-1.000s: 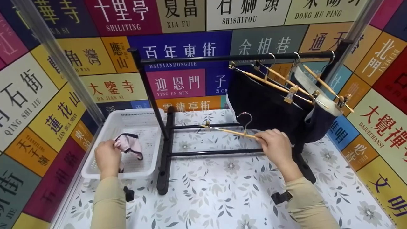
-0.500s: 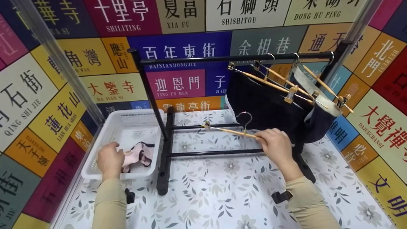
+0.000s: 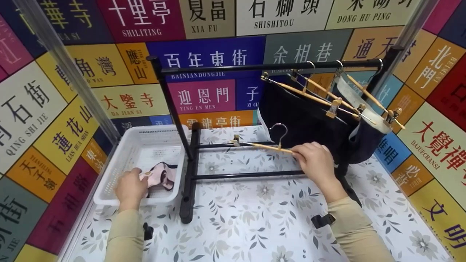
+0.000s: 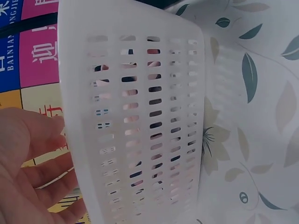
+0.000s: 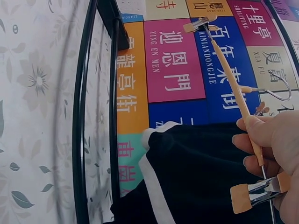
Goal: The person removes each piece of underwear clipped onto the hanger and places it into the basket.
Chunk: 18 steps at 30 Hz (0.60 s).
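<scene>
My right hand (image 3: 314,160) grips a wooden clip hanger (image 3: 267,146) near one end, its metal hook upward. The right wrist view shows the fingers wrapped round the hanger bar, with a clip (image 5: 259,193) beside them and no garment on it. My left hand (image 3: 131,189) reaches over the near rim of the white plastic basket (image 3: 125,145), next to a pink cloth garment (image 3: 156,178) with black trim lying inside. In the left wrist view the left fingers (image 4: 49,175) are relaxed and apart behind the basket wall, holding nothing visible.
A black garment rack (image 3: 233,67) stands on the floral-patterned surface (image 3: 255,225). Dark garments (image 3: 298,112) hang from clip hangers at its right end. The rack's left foot (image 3: 187,203) is close beside the basket. Walls with printed signs (image 3: 204,54) enclose the space.
The left hand has let go of the pink garment, which now lies farther right in the basket, and has shifted slightly right towards it. The right hand holds the hanger slightly higher.
</scene>
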{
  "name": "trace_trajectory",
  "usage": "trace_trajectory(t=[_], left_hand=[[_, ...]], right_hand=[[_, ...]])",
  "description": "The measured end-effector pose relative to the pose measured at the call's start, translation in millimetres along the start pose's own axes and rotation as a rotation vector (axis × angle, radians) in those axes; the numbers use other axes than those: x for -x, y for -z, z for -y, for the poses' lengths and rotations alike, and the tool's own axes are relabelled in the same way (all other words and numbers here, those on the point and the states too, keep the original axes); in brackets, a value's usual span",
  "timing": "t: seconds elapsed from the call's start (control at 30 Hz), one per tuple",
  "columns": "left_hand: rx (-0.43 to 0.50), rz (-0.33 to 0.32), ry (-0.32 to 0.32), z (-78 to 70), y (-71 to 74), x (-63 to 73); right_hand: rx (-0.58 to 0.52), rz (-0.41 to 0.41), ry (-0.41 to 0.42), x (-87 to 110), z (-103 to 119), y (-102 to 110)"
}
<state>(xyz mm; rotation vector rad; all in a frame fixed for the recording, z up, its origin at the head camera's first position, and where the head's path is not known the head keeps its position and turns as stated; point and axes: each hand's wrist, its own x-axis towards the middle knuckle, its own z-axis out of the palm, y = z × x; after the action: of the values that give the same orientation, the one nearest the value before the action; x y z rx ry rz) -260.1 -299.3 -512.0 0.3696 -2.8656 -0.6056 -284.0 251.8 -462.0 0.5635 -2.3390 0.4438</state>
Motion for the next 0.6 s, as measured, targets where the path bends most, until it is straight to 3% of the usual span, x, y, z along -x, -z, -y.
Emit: trace_trajectory(t=[0.6], left_hand=[[-0.047,0.083,-0.079,-4.7,1.2,10.3]], right_hand=[[0.001,-0.048,0.05,-23.5,0,14]])
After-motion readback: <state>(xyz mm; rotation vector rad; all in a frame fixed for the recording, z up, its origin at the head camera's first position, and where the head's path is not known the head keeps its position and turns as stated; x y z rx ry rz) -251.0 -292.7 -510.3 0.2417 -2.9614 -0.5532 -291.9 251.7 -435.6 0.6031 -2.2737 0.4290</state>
